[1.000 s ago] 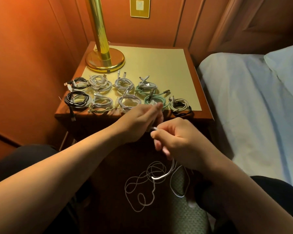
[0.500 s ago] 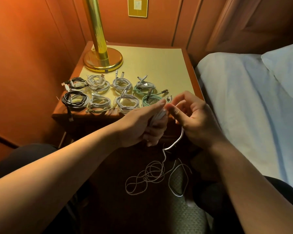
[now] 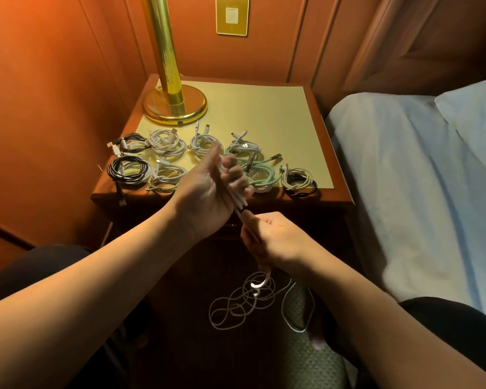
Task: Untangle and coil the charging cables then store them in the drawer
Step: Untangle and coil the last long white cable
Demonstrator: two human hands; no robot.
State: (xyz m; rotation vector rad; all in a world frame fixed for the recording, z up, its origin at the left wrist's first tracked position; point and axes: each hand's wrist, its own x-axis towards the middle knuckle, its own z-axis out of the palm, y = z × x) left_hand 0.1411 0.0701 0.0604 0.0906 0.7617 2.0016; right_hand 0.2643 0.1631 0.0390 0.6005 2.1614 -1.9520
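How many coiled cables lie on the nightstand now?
8. Back row: black-white coil, left white coil, middle white coil, white-green coil. Front row: black coil, white coil, green coil, white-black coil. The left hand may hide another.

A: What rests on the tabletop (image 3: 264, 113)?
B: A brass lamp base (image 3: 174, 108) at its rear left corner, and coiled cables (image 3: 167, 140) in two rows along the front: white, black (image 3: 128, 169) and mint green (image 3: 260, 175).
A: And the floor (image 3: 306, 360)?
B: A loose white cable (image 3: 236, 304), tangled in loops.
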